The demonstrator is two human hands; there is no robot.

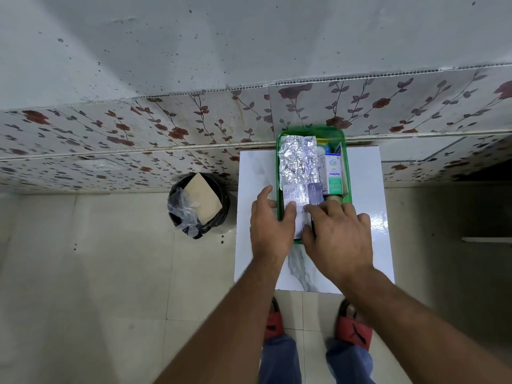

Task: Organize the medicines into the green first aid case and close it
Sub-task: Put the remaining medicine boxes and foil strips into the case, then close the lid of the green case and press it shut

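a printed leaflet (297, 209) is pressed into the green first aid case (347, 189) by the spread fingers of left hand (273, 228) and right hand (339, 236).

Glossy marbled tabletop (368, 189) – crinkled foil blister strips (297, 162), green plastic case (347, 173).

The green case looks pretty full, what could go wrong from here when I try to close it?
1. The printed strip under your left hand and right hand hangs over the near rim of the green case; it may get pinched.
2. The foil blister packs and the upright white and green box seem to stand high, so a lid may not shut flat.
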